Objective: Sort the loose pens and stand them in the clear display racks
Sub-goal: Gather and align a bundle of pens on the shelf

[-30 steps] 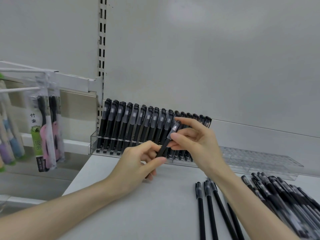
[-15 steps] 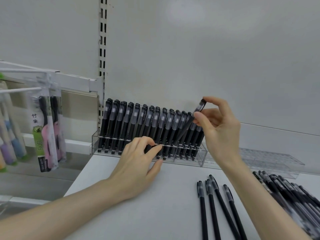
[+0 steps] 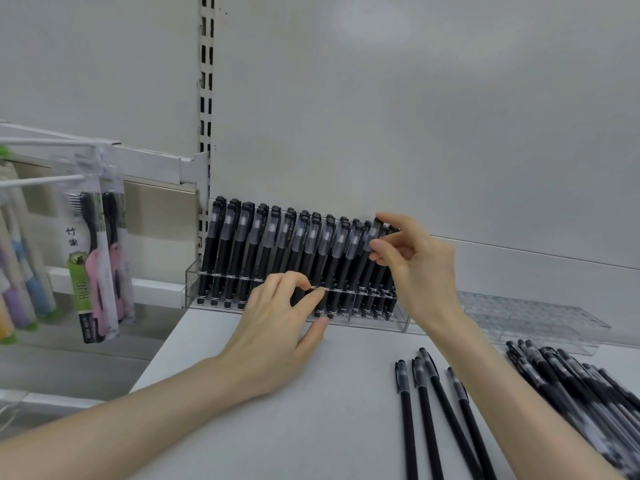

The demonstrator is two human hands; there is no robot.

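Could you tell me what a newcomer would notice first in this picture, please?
The clear rack at the back of the shelf, packed with standing black pens, draws the eye first. The right hand pinches a pen at the row's right end while the left hand rests on the rack's front. Loose pens lie heaped at the right, before an empty rack.

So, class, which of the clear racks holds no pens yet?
The right-hand rack, behind the loose pens: its slots are bare, while the left rack is packed with standing black pens.
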